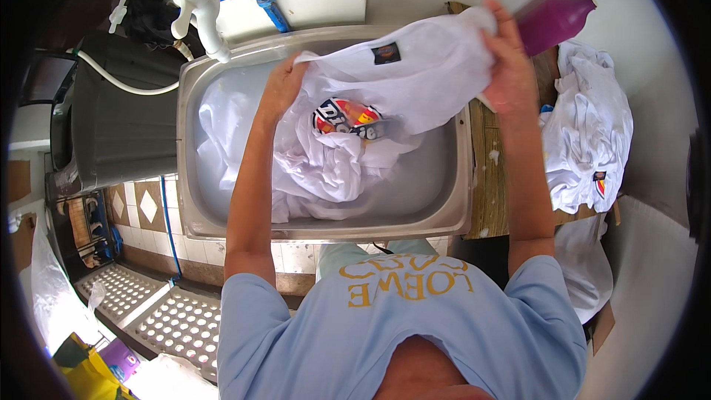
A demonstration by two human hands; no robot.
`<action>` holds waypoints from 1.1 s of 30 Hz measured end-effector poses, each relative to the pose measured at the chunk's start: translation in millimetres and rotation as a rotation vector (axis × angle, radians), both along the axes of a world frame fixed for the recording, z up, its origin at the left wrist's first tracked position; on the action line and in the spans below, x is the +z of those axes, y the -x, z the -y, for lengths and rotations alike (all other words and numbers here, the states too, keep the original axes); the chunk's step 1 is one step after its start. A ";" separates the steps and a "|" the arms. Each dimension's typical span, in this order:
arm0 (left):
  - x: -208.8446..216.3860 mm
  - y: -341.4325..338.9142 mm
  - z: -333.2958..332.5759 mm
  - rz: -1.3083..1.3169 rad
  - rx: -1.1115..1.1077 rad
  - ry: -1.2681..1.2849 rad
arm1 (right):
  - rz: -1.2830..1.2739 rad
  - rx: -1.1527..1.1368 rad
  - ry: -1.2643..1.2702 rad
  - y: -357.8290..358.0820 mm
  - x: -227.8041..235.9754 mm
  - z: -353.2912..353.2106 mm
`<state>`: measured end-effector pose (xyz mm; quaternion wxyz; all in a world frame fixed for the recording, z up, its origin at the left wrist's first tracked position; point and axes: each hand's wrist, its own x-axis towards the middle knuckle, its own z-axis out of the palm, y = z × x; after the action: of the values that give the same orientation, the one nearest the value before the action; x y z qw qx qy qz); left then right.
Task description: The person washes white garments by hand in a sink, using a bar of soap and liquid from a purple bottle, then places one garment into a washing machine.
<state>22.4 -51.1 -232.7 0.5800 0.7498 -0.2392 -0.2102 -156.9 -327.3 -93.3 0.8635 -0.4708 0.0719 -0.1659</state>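
Observation:
A wet white T-shirt (415, 67) with a small black label and a colourful chest print is stretched between my two hands above a metal sink (194, 231). My left hand (283, 87) pinches one edge of the cloth over the middle of the basin. At the upper right, my right hand (511, 59) grips the other end, its fingers slightly smeared by motion. The lower part of the shirt hangs bunched into cloudy water (429, 170). More white cloth (222, 118) lies in the water at the left side.
A white tap (198, 7) on blue pipe rises behind the sink's left corner. To the right, a wooden board (485, 170) bears a pile of white shirts (589, 126), with a purple bottle (555, 24) behind. A dark bin (122, 118) stands left, a perforated rack (178, 322) below it.

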 end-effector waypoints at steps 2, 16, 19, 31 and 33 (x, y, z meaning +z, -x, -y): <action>26.8 17.4 25.1 -0.225 0.073 0.186 | -0.079 -0.083 0.088 -11.6 -51.4 -4.9; -73.2 44.3 53.9 0.568 0.015 -0.590 | -0.195 0.080 1.501 -63.4 -206.3 -56.5; -7.9 46.4 62.3 0.404 0.048 -0.168 | -0.160 0.263 1.070 -61.4 -142.9 -70.0; 53.9 95.9 19.2 0.329 -0.006 -0.013 | 0.523 -0.033 0.577 -88.7 104.8 -77.5; 57.2 110.6 26.2 0.417 0.002 0.031 | 0.296 0.363 -0.061 -78.6 177.5 -78.7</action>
<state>-88.2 -77.3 -175.5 0.5296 0.7683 -0.3566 -0.0464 -78.3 -248.7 84.1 0.8942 -0.4201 -0.1364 -0.0731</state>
